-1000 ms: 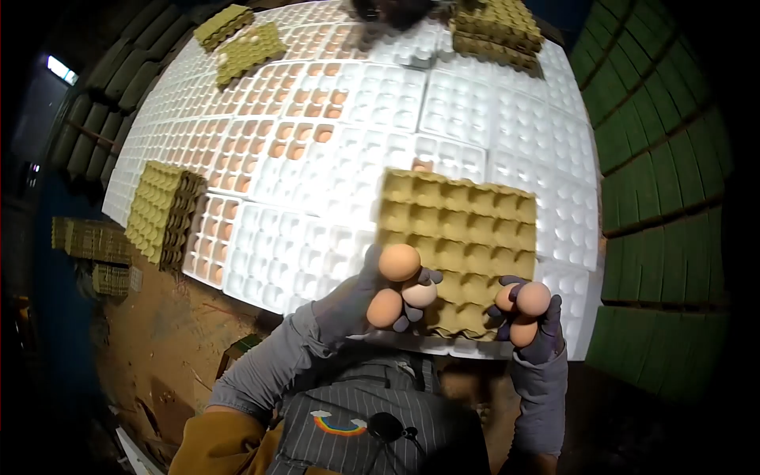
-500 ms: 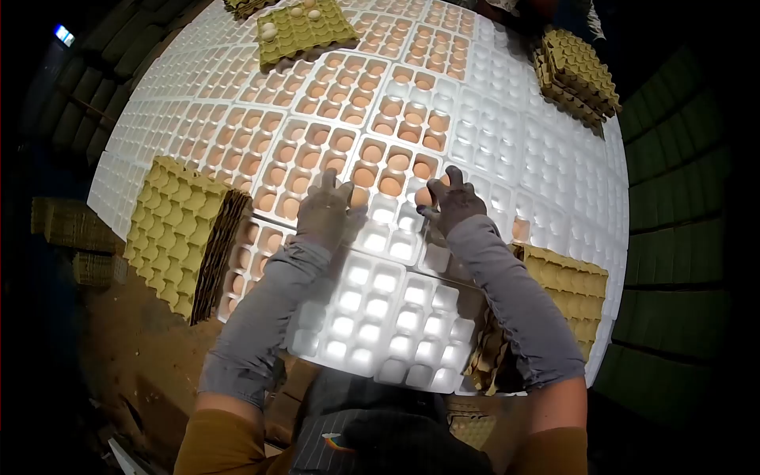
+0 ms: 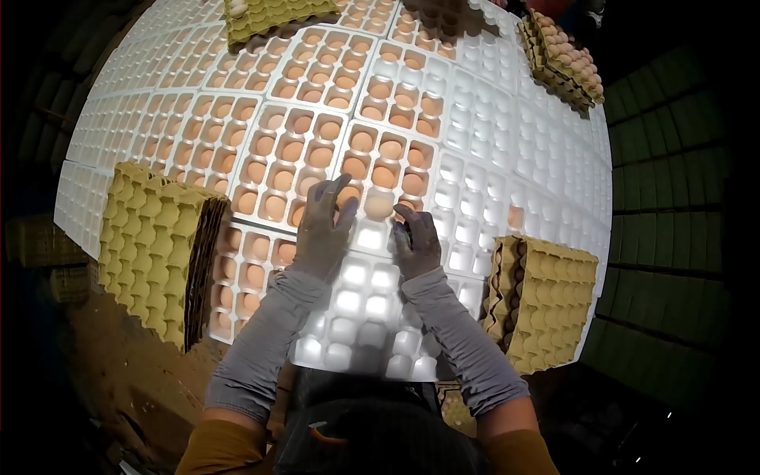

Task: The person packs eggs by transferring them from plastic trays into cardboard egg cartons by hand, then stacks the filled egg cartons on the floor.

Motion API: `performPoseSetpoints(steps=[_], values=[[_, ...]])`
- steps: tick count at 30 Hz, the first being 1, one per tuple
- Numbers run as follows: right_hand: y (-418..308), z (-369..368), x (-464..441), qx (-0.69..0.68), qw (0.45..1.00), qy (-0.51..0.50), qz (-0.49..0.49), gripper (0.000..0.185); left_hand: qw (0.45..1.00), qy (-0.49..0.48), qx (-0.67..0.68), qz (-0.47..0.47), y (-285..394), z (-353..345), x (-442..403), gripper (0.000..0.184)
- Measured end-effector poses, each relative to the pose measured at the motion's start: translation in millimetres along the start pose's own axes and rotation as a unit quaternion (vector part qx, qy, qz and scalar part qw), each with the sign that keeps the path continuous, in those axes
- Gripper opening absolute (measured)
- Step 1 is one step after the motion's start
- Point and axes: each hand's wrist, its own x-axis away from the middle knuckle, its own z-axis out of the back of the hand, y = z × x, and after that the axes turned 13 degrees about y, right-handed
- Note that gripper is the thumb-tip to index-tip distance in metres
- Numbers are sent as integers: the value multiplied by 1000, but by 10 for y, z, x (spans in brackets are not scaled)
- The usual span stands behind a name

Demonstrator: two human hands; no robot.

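Drawn back toward the white tray's [image 3: 370, 237] near edge, the right hand [image 3: 417, 241] curls narrow fingers at an egg, grip unclear, while the left hand [image 3: 323, 226] loosely parts its fingers around another egg [image 3: 348, 195]; gentle, seated releases best protect shells.

This looks like an egg-packing room: white moulded trays [image 3: 479, 111], many holding brown eggs [image 3: 384, 176], cover a broad bench across the centre, with stacked yellowish cartons [image 3: 150, 245] at lower left and lower right and green stacks [image 3: 657, 245] along the right.
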Motion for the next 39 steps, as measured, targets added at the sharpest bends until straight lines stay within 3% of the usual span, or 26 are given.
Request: performPoseSetpoints(steps=[1,3,6,7,8,10,12,14,16,18,20,22,23,24,25,26,27,28,29,30,32,34,36,38,39], values=[[47,-91,92,6,999,17,30,43,1000,0,0,0,-139,-44,44,42],[120,-187,138,40,993,39,106,49,966,15,-163,-198,-442,-178,137,50],[-84,44,158,23,994,51,97,52,919,-9,-273,-284,-497,-237,209,54],[-212,201,184,4,996,59,72,54,928,21,-247,-278,-397,-229,201,55],[-318,382,252,-29,999,22,14,51,938,19,-235,-253,-283,-224,221,58],[-557,830,411,-82,997,-4,-13,46,931,-10,-245,-269,-156,-317,168,56],[-588,1260,622,-84,993,-76,25,42,924,-50,-287,-246,-196,-453,78,49],[-779,1809,698,-107,990,-88,2,39,909,-51,-334,-244,-66,-517,25,42],[-768,2365,812,-37,993,-104,33,32,876,-84,-399,-258,163,-544,27,41],[-668,2919,802,-61,994,-79,45,29,853,-73,-436,-276,278,-658,68,41],[-465,3403,867,84,994,8,67,33,826,-69,-434,-354,277,-786,62,39],[13,3898,855,171,981,87,33,36,817,-31,-412,-402,463,-850,233,47],[391,4176,909,176,976,108,-65,40,915,-55,-279,-287,751,-863,458,51],[813,4353,970,158,972,123,-122,43,975,-72,-136,-162,1002,-907,699,56],[1235,4531,1032,139,964,140,-178,46,989,-109,-30,-92,1172,-1005,1044,60],[1527,4612,1062,99,965,150,-193,47,987,-141,77,-20,1296,-1120,1459,65],[1652,4676,1087,90,966,147,-191,47,970,-223,100,18,1295,-1256,1831,76],[1744,4715,1106,31,963,90,-252,50,958,-273,91,7,1363,-1366,2159,88],[1806,4742,1132,-26,950,31,-309,52,949,-298,101,-15,1494,-1446,2400,95],[1835,4773,1165,-79,927,-29,-365,55,955,-255,138,58,1601,-1494,2632,100],[1520,4824,1125,-247,896,36,-368,55,953,-241,165,79,1872,-1370,2633,100],[1126,4791,1011,-285,906,51,-308,55,953,-214,206,54,1991,-1159,2549,99],[720,4497,942,-250,927,94,-265,54,954,-145,262,17,1953,-801,2407,106],[385,3987,914,-315,908,118,-251,56,923,-4,377,75,1883,-462,2346,107],[280,3648,992,-196,956,129,-175,55,923,15,382,54,1829,-340,2357,112]])
